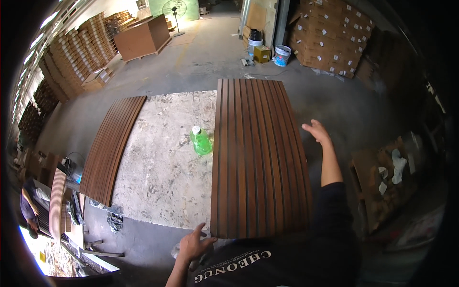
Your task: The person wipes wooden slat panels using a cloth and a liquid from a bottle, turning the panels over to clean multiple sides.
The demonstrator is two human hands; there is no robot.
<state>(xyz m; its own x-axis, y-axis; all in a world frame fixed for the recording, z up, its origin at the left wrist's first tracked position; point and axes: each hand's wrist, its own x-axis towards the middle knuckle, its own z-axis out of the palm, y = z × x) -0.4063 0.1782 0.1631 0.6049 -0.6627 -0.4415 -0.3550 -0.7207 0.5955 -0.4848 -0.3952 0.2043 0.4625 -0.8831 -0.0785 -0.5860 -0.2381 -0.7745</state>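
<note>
A large brown slatted wood panel (256, 158) with dark grooves lies on the right part of a worn, paint-stained tabletop (158, 158). My left hand (195, 245) is at the panel's near left corner, thumb and forefinger spread; whether it touches the edge I cannot tell. Something greyish and crumpled shows beside that hand, too hidden to name. Off the panel's right edge, my right hand (317, 132) hangs in the air with its fingers apart, holding nothing. A green see-through plastic bottle (201, 142) with a white cap stands left of the panel.
A second slatted panel (114, 148) lies along the table's left side. Stacked cartons (330, 36), a white bucket (282, 56) and a brown crate (142, 38) stand farther off. At the lower left, another person (29, 208) is beside a lighter slatted panel (57, 205).
</note>
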